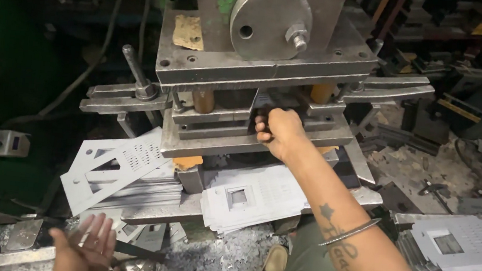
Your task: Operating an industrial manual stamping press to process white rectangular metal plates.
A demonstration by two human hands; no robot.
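My right hand (277, 132) reaches into the gap of a heavy steel press die (258, 75), its fingers curled around something at the die's front; what it grips is hidden. My left hand (86, 247) hovers low at the bottom left with fingers spread and nothing in it, just above a metal bar (135, 250). A stack of punched white sheet-metal panels (252, 198) lies under the die, below my right forearm. Another stack of panels (117, 168) leans to the left of the press.
More perforated panels (460, 242) are piled at the right. Metal scrap and chips (211, 265) cover the floor. A lever with a bolt (136, 72) sticks up from the left clamp bar. My shoe (271, 268) shows below the press.
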